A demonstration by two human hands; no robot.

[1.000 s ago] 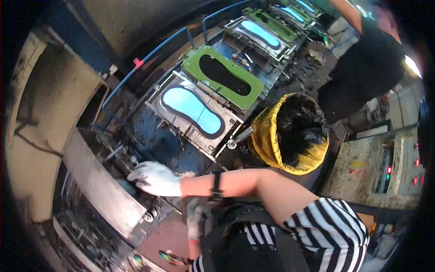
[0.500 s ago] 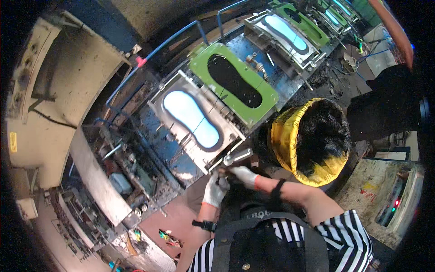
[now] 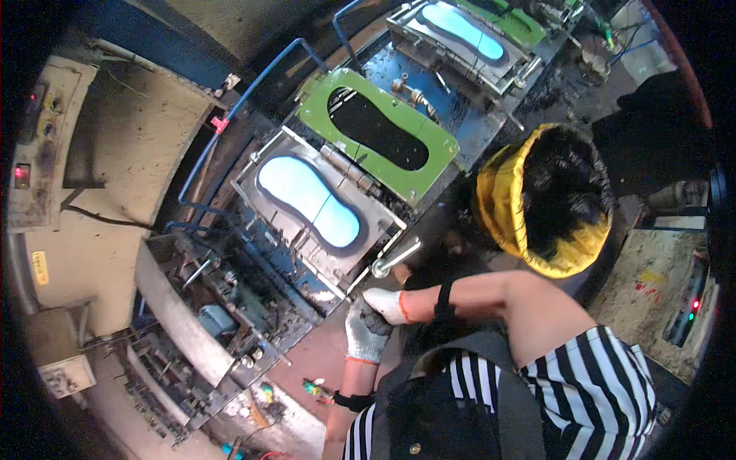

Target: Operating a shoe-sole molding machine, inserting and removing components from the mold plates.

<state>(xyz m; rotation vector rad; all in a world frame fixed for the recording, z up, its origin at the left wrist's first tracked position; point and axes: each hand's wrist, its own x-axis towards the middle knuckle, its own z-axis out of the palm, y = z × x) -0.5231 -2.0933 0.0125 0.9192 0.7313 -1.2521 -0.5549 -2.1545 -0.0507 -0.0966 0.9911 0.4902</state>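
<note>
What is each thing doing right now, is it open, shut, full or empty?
Nearest mould: open, pale blue sole inside.
Green frame: swung open, cut-out empty.
Far mould: open, blue sole inside.
Yellow bin: full of dark scraps.
Left hand: gloved, touching the right.
Right hand: gloved, below the handle.

left hand (image 3: 366, 330): grey glove with orange cuff | right hand (image 3: 386, 303): white glove with orange cuff | mould insert (image 3: 308, 199): light blue | mould frame (image 3: 377, 132): green, black opening | bin (image 3: 546, 201): yellow liner, black contents | shirt (image 3: 590, 391): black and white stripes
</note>
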